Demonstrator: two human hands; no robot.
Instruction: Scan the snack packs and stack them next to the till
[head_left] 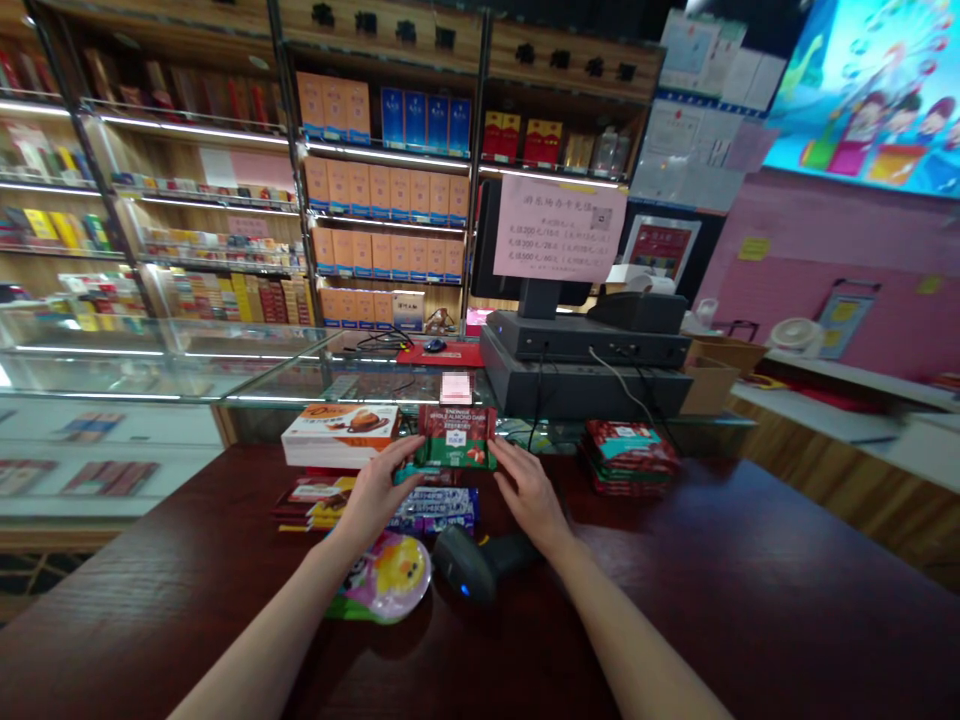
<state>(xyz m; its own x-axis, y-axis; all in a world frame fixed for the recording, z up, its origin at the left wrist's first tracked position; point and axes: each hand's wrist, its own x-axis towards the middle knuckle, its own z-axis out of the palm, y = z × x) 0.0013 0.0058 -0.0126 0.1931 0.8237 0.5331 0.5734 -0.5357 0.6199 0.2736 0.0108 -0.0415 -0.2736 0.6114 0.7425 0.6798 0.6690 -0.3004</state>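
Both my hands grip a red and green chocolate pack [457, 437], upright above the dark wooden counter [750, 580]. My left hand [377, 495] grips its left edge and my right hand [528, 492] its right edge. Under the pack lie a purple snack pack [435, 508] and flat red and yellow packets [311, 500]. A black barcode scanner [472, 562] lies just below my right hand. A round pink and yellow packet [390, 580] sits by my left forearm.
A white and orange box [339, 436] lies left of the held pack. A stack of red packs [628, 457] sits to the right. Behind stand a cash register [585, 360] with a pink sign, a glass display case [150, 370] and product shelves.
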